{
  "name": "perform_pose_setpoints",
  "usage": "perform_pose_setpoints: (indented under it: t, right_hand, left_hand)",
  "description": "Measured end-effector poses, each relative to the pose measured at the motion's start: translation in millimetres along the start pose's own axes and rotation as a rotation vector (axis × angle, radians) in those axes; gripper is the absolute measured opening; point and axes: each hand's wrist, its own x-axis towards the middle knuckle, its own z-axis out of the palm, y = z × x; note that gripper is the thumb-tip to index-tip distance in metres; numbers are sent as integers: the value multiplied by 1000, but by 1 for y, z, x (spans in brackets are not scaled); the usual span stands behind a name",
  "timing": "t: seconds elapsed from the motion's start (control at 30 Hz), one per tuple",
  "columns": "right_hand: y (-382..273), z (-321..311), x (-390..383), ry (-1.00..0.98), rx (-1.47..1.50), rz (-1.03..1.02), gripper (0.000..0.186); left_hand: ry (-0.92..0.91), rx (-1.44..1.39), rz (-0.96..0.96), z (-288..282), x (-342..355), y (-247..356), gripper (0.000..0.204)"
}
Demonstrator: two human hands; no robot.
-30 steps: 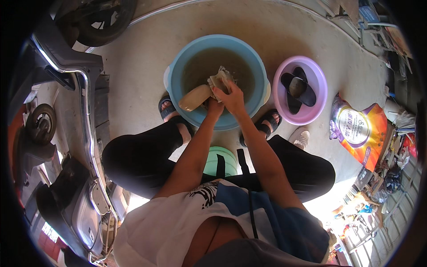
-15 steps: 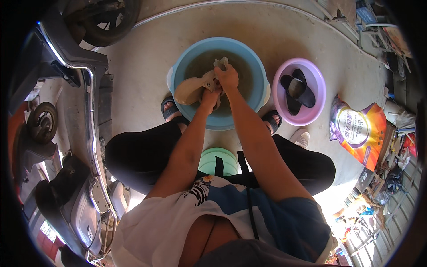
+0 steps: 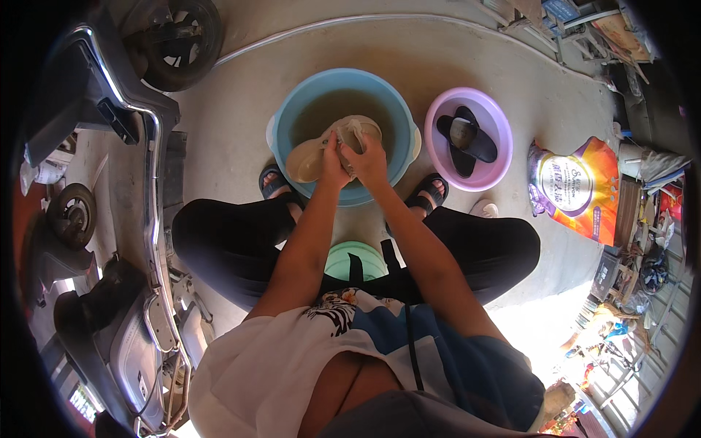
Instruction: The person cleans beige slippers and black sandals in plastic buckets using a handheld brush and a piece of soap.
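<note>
Both of my hands are closed on pale beige footwear, apparently clogs, over a blue basin (image 3: 285,109) of murky water. My left hand (image 3: 332,164) grips near a rounded beige clog (image 3: 305,162) lying toward the basin's left side. My right hand (image 3: 369,164), just beside it, grips an upper beige piece (image 3: 369,125), which looks like a second clog with an opening facing up. My fingers partly hide where the two pieces meet.
A pink basin (image 3: 499,175) with dark slippers (image 3: 478,146) stands at right, near a colourful sack (image 3: 569,190) and piled clutter (image 3: 650,270). A green bucket (image 3: 339,255) sits between my legs. Scooters (image 3: 109,336) line the left; a pale cable (image 3: 387,16) crosses the floor ahead.
The upper beige piece has tilted from upright to rightward, appearing broader, and my left hand has moved up beside my right. My view has shifted slightly, moving the basins leftward in the picture.
</note>
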Motion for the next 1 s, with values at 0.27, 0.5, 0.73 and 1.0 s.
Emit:
perform_pose_setpoints:
  t: [0.27, 0.5, 0.73, 1.0]
  right_hand:
    - [-41, -19, 8, 4, -185, 127, 56]
    - [-49, -80, 50, 42, 312, 354, 54]
    - [-96, -88, -5, -27, -3, -230, 54]
    - [-103, -94, -8, 108, -229, -312, 57]
  left_hand:
    - [-131, 58, 232, -2, -34, -13, 49]
    - [-201, -203, 150, 38, -67, 7, 35]
    - [-226, -139, 153, 72, -84, 14, 35]
    - [-290, -129, 143, 77, -89, 3, 39]
